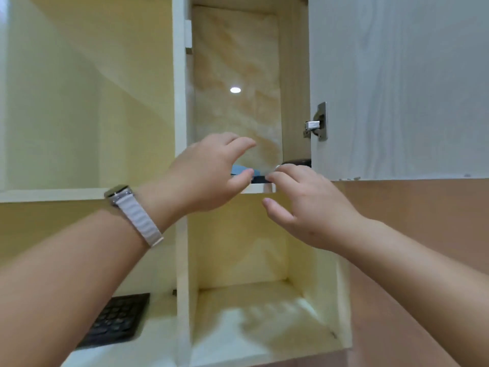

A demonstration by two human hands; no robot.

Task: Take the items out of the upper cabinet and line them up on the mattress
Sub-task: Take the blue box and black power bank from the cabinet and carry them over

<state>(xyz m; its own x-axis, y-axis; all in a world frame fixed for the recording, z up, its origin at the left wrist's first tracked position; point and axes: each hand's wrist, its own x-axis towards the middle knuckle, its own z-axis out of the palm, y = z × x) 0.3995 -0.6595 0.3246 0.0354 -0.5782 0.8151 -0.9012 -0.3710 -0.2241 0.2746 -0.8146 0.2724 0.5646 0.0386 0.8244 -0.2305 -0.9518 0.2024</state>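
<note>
upper cabinet shelf point(258, 188) | flat blue-and-dark item point(241, 169) lies at its front lip | left hand point(209, 176) half open, arched over it, thumb at its edge | right hand point(304, 202) loosely open, fingertips touching the dark edge | nothing gripped yet; probably two hands because the shelf sits high

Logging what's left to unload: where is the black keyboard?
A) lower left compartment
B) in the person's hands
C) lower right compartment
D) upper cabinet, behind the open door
A: the black keyboard lies flat on the floor of the lower left compartment, well below the upper shelf.
</note>
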